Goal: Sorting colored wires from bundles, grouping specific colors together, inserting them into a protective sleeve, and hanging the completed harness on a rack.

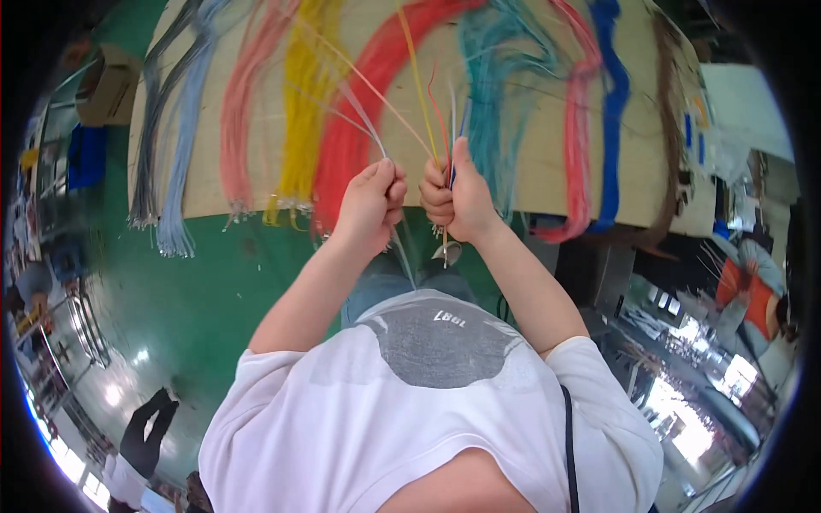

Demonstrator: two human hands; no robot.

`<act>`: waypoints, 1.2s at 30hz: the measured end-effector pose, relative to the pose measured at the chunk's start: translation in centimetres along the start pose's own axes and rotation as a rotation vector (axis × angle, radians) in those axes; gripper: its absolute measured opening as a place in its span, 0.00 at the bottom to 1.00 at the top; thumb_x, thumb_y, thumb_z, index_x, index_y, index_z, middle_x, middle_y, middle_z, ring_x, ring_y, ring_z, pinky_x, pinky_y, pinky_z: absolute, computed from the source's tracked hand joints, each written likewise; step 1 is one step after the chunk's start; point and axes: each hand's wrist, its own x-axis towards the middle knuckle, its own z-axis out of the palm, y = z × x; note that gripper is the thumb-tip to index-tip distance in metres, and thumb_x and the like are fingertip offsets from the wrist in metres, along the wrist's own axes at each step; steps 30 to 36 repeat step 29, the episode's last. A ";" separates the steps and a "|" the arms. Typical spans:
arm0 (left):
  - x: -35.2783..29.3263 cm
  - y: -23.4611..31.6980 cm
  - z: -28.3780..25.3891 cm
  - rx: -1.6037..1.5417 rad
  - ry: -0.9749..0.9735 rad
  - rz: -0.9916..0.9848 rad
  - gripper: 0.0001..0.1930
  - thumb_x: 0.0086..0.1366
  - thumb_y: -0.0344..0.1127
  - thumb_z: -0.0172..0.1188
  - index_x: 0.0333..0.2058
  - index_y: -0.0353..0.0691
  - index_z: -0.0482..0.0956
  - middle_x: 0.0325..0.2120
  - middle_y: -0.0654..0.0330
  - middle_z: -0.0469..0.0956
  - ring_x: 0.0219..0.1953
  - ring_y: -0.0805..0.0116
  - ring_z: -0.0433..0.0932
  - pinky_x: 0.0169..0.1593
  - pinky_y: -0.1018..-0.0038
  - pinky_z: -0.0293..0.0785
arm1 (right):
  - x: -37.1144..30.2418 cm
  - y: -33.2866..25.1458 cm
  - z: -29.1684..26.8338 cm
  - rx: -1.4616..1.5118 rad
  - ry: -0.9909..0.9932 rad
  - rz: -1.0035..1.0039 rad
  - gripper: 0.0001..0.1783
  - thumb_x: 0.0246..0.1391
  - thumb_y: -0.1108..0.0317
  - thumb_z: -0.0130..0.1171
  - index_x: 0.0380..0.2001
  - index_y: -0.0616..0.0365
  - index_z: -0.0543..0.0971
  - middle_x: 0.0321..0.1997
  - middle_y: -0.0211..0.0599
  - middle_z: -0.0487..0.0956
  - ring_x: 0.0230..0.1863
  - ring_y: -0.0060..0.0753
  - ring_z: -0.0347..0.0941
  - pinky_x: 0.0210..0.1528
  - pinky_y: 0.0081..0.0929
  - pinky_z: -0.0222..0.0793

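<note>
My left hand [369,208] is closed in front of the table's near edge, pinching pale whitish wires [365,120]. Their strands run up over the table and hang below the fist. Beside it, my right hand [462,198] grips a small bunch of thin coloured wires with the thumb pointing up. Out of its top fan a yellow wire [417,73], a red wire [437,107], a white wire, a blue wire and a pale pinkish one. Small metal ends [445,256] dangle under this fist. The two hands are a short gap apart.
Across the wooden table [547,184] lie wire bundles: grey [147,145], light blue [181,162], pink [238,128], yellow [301,128], red [346,137], teal [483,120], pinkish red [578,162], blue [610,128] and brown [665,128]. Another person [748,286] is at the right.
</note>
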 end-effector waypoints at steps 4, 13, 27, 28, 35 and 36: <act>0.0 -5.9 9.1 -0.110 -0.077 0.047 0.11 0.63 0.39 0.39 0.25 0.43 0.65 0.13 0.71 0.60 0.13 0.82 0.54 0.14 0.85 0.48 | -9.6 0.0 -4.4 -0.376 0.195 -0.190 0.28 0.50 0.37 0.31 0.14 0.50 0.57 0.08 0.19 0.51 0.08 0.12 0.41 0.09 0.13 0.35; -5.3 -17.5 23.9 -0.084 -0.433 -0.069 0.11 0.63 0.38 0.39 0.25 0.41 0.65 0.15 0.65 0.64 0.16 0.77 0.60 0.20 0.82 0.59 | -30.1 -1.0 -10.7 -1.028 0.577 -0.425 0.18 0.39 0.63 0.61 0.32 0.61 0.68 0.23 0.30 0.70 0.24 0.19 0.64 0.26 0.20 0.60; -6.1 -8.5 23.0 1.645 -0.838 1.119 0.22 0.49 0.33 0.56 0.44 0.34 0.66 0.42 0.51 0.67 0.47 0.57 0.64 0.49 0.68 0.59 | -29.5 -7.3 -9.5 -1.663 0.511 0.023 0.14 0.50 0.59 0.47 0.26 0.61 0.72 0.25 0.50 0.72 0.33 0.46 0.70 0.36 0.37 0.63; -6.1 -7.9 24.8 1.737 -1.020 1.165 0.34 0.44 0.31 0.59 0.51 0.37 0.55 0.49 0.50 0.59 0.52 0.57 0.58 0.55 0.62 0.52 | -29.1 -8.3 -8.2 -1.668 0.451 0.051 0.13 0.49 0.60 0.48 0.27 0.60 0.72 0.31 0.50 0.72 0.38 0.46 0.68 0.38 0.35 0.63; -4.7 -8.1 25.0 1.713 -1.143 1.017 0.36 0.46 0.34 0.58 0.53 0.38 0.51 0.48 0.50 0.60 0.53 0.56 0.57 0.57 0.59 0.48 | -28.6 -9.0 -7.3 -1.671 0.396 0.074 0.12 0.49 0.60 0.48 0.27 0.59 0.72 0.38 0.51 0.71 0.43 0.46 0.66 0.40 0.33 0.62; -4.7 -8.1 25.0 1.713 -1.143 1.017 0.36 0.46 0.34 0.58 0.53 0.38 0.51 0.48 0.50 0.60 0.53 0.56 0.57 0.57 0.59 0.48 | -28.6 -9.0 -7.3 -1.671 0.396 0.074 0.12 0.49 0.60 0.48 0.27 0.59 0.72 0.38 0.51 0.71 0.43 0.46 0.66 0.40 0.33 0.62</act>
